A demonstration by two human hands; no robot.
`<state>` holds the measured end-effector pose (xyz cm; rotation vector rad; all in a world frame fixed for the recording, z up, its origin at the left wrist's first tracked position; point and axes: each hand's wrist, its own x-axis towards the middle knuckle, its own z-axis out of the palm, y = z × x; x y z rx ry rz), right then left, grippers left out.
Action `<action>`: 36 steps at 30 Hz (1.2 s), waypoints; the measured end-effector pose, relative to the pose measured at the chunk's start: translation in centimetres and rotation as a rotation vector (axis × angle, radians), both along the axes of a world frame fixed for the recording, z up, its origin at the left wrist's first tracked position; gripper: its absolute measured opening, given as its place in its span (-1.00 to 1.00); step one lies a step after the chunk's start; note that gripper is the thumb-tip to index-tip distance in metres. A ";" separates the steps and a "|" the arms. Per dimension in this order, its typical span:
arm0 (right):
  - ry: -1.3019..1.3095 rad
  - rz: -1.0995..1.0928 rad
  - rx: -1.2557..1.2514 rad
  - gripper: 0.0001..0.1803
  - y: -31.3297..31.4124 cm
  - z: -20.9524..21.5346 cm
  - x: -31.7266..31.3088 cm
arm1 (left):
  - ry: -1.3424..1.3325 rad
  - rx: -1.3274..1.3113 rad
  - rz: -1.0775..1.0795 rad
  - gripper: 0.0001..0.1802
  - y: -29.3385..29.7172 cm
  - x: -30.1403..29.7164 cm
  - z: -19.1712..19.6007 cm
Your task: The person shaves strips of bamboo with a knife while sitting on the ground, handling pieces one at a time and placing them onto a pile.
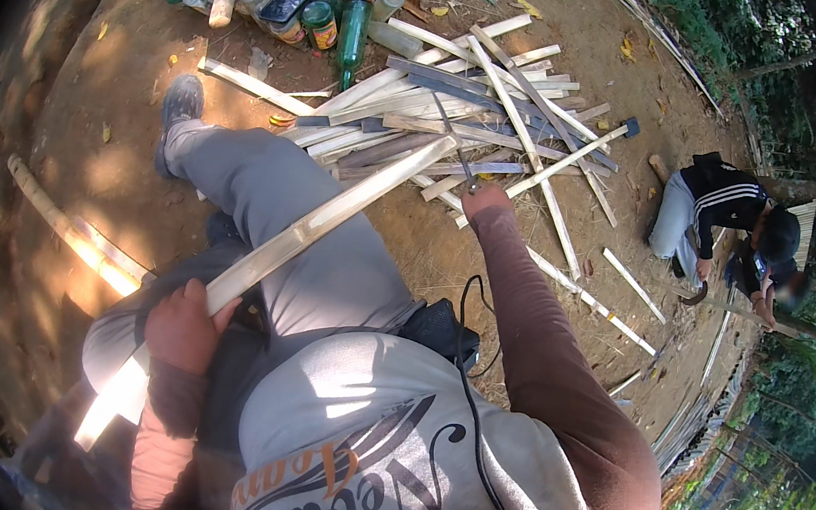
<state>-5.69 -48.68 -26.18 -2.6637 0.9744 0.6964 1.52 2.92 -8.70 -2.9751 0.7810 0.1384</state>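
My left grip (189,326) is clamping a pale bamboo strip (332,211) aslant over my legs (256,177).
I'm holding it low, seemingly so its far end is lying free near the thin blade (454,142) my right grip (486,204) is clasping; whether blade and bamboo are touching, I can't tell. My fingers are hiding the handle, and glare is washing out the strip's near end. Beyond, loose strips (505,115) are lying crisscrossed on the ground (141,124), probably for easy reach; jars (320,21) are crowding the top edge, some cut off. Rightward, a co-worker (730,211) is crouching, partly shadowed.
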 end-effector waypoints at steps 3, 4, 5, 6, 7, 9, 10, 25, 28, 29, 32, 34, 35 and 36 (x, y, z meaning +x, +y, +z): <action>0.019 0.239 0.146 -0.57 4.3 1.8 -0.6 | -0.006 -0.003 0.016 -0.40 0.3 -0.3 0.0; 0.061 0.309 0.182 -0.57 5.3 2.2 -0.9 | -0.016 -0.011 0.006 -0.40 0.4 -0.1 0.0; 0.101 0.379 0.219 -0.57 6.0 2.3 -1.2 | -0.005 -0.008 0.005 -0.39 0.6 -0.2 -0.1; 0.130 0.349 0.192 -0.57 5.8 1.1 -2.1 | 0.005 -0.004 0.005 -0.39 0.8 -0.4 -0.1; 0.153 0.313 0.160 -0.56 4.8 -0.8 -3.5 | 0.010 -0.005 -0.001 -0.39 0.7 -0.2 0.1; 0.130 0.170 0.108 -0.56 1.5 -4.9 -6.1 | 0.018 -0.003 0.001 -0.39 0.5 0.0 0.2; 0.085 0.056 0.090 -0.57 -0.6 -6.9 -7.8 | 0.026 -0.004 -0.003 -0.39 0.3 0.1 0.2; 0.044 0.037 0.064 -0.56 1.0 3.5 0.6 | -0.013 -0.026 -0.002 -0.39 -0.6 -0.1 0.1; -0.084 0.038 0.087 -0.57 0.8 2.7 0.8 | -0.028 -0.048 0.006 -0.39 -0.5 -0.2 0.4; -0.110 0.044 0.108 -0.57 0.9 2.7 0.8 | -0.013 -0.064 0.000 -0.39 -0.3 -0.2 0.3; -0.059 0.087 0.026 -0.60 -0.9 -0.2 1.0 | 0.021 -0.079 -0.004 -0.39 -0.1 -0.1 -0.2; -0.122 0.036 -0.020 -0.59 0.3 -0.8 1.6 | 0.031 -0.037 0.031 -0.40 0.0 -0.1 0.1; -0.115 0.042 0.035 -0.57 0.8 0.0 1.9 | 0.028 -0.039 0.029 -0.40 0.1 0.0 0.2; -0.107 0.047 0.091 -0.55 1.3 0.7 2.1 | 0.025 -0.041 0.026 -0.40 0.2 0.0 0.2</action>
